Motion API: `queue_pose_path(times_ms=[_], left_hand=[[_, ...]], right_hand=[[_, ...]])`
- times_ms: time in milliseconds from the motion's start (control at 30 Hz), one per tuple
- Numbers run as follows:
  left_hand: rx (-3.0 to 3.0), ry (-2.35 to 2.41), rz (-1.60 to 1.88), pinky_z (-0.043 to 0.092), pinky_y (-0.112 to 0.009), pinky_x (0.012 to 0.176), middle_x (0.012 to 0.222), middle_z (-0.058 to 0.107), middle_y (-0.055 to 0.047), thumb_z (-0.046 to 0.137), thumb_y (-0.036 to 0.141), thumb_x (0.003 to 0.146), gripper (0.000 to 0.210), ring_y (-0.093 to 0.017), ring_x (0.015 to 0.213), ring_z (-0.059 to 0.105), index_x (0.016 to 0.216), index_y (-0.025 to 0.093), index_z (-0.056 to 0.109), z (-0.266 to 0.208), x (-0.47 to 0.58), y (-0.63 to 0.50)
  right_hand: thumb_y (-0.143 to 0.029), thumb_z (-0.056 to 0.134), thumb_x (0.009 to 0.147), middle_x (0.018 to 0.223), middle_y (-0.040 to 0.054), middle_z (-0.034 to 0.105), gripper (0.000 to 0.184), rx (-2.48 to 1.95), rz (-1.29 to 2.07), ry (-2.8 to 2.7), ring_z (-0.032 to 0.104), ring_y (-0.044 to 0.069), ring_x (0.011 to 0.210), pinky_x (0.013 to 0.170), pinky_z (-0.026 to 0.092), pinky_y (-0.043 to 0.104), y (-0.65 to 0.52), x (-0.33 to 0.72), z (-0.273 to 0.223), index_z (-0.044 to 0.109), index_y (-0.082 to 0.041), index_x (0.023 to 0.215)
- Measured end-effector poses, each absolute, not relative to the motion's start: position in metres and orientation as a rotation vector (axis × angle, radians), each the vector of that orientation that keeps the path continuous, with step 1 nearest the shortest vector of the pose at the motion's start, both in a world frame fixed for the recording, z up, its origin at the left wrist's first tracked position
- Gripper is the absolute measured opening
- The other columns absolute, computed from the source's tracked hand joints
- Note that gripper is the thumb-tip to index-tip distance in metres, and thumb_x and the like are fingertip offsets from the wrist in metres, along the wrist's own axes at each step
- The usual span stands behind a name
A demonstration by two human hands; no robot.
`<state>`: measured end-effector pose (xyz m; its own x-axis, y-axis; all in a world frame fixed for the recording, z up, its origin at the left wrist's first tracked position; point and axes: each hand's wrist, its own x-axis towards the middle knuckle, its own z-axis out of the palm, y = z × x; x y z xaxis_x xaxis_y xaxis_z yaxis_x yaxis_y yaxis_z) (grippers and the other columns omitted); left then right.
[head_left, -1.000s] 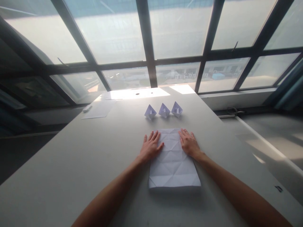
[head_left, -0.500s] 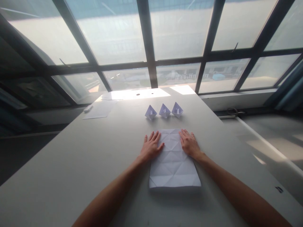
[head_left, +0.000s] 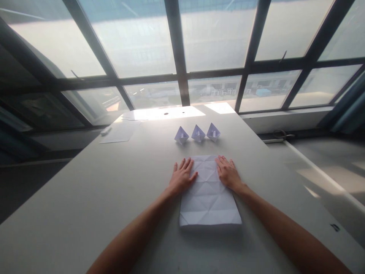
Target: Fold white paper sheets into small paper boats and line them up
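A white sheet of paper, crossed by straight and diagonal creases, lies lengthwise in front of me on the table. Its near edge lifts slightly off the surface. On the upper left edge of the sheet rests my left hand, flat, with the fingers spread. My right hand lies flat on the upper right edge, fingers stretched forward. Just beyond the sheet three folded paper boats stand in a row: a left one, a middle one and a right one.
The white table reaches toward large dark-framed windows. At its far left lie flat white paper and a small white object. A small dark mark or item shows near the right edge. Sunlight brightens the far end.
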<state>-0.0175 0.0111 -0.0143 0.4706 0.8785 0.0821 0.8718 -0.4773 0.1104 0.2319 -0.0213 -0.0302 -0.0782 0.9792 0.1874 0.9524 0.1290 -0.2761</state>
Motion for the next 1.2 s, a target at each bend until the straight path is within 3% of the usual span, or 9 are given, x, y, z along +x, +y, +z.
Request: queue_pose_path(times_ms=[333, 533, 700, 833, 967, 1100, 1200], left_hand=[[2.628, 1.577, 0.211, 0.012, -0.057, 0.118, 0.160, 0.023, -0.005, 0.032, 0.057, 0.097, 0.066, -0.029, 0.148, 0.016, 0.154, 0.024, 0.027, -0.015, -0.017, 0.011], [2.728, 1.479, 0.370, 0.009, -0.051, 0.120, 0.160, 0.023, -0.006, 0.039, 0.044, 0.098, 0.061, -0.025, 0.149, 0.015, 0.154, 0.023, 0.026, 0.004, -0.013, 0.001], [2.853, 1.005, 0.208, 0.011, -0.048, 0.121, 0.160, 0.025, -0.007, 0.049, 0.064, 0.090, 0.079, -0.027, 0.149, 0.015, 0.154, 0.025, 0.026, 0.013, -0.010, -0.010], [2.844, 0.968, 0.142, 0.012, -0.050, 0.120, 0.160, 0.022, -0.008, 0.049, 0.072, 0.085, 0.086, -0.030, 0.148, 0.016, 0.154, 0.026, 0.026, 0.009, -0.010, -0.011], [2.834, 0.995, 0.153, 0.012, -0.049, 0.120, 0.160, 0.024, -0.008, 0.052, 0.070, 0.085, 0.085, -0.030, 0.148, 0.018, 0.154, 0.028, 0.026, 0.009, -0.009, -0.010], [2.818, 1.013, 0.167, 0.012, -0.047, 0.120, 0.159, 0.026, -0.007, 0.050, 0.071, 0.085, 0.087, -0.028, 0.148, 0.019, 0.155, 0.028, 0.023, 0.007, -0.010, -0.009], [2.804, 1.021, 0.200, 0.012, -0.047, 0.120, 0.158, 0.027, -0.007, 0.049, 0.072, 0.085, 0.087, -0.027, 0.148, 0.020, 0.155, 0.026, 0.023, 0.005, -0.011, -0.006]], right_hand=[[-0.022, 0.033, 0.096, 0.155, 0.0107, 0.037, 0.050, -1.871, 0.106, -2.085, 0.028, 0.023, 0.144, 0.118, 0.013, 0.047, -0.022, 0.232, -0.029, 0.044, -0.013, 0.144], [-0.022, 0.033, 0.096, 0.155, 0.0117, 0.036, 0.050, -1.881, 0.105, -2.094, 0.027, 0.024, 0.144, 0.118, 0.013, 0.048, -0.022, 0.232, -0.029, 0.043, -0.014, 0.145], [-0.021, 0.033, 0.096, 0.155, 0.0125, 0.036, 0.050, -1.870, 0.102, -2.096, 0.028, 0.025, 0.144, 0.118, 0.015, 0.049, -0.021, 0.231, -0.028, 0.043, -0.012, 0.145], [-0.021, 0.034, 0.097, 0.154, 0.0146, 0.036, 0.050, -1.847, 0.042, -2.060, 0.027, 0.025, 0.145, 0.118, 0.014, 0.050, -0.024, 0.229, -0.020, 0.043, -0.011, 0.145], [-0.033, 0.040, 0.098, 0.156, 0.0137, 0.033, 0.052, -1.612, 0.043, -2.211, 0.024, 0.024, 0.146, 0.119, 0.012, 0.047, -0.032, 0.226, -0.010, 0.043, -0.013, 0.146], [-0.051, 0.051, 0.093, 0.156, 0.0130, 0.032, 0.067, -1.412, 0.228, -2.458, 0.025, 0.026, 0.146, 0.119, 0.014, 0.048, -0.039, 0.226, -0.005, 0.037, -0.018, 0.150], [-0.055, 0.057, 0.089, 0.157, 0.0131, 0.031, 0.076, -1.380, 0.271, -2.499, 0.024, 0.026, 0.146, 0.119, 0.013, 0.047, -0.040, 0.228, -0.003, 0.034, -0.018, 0.151]])
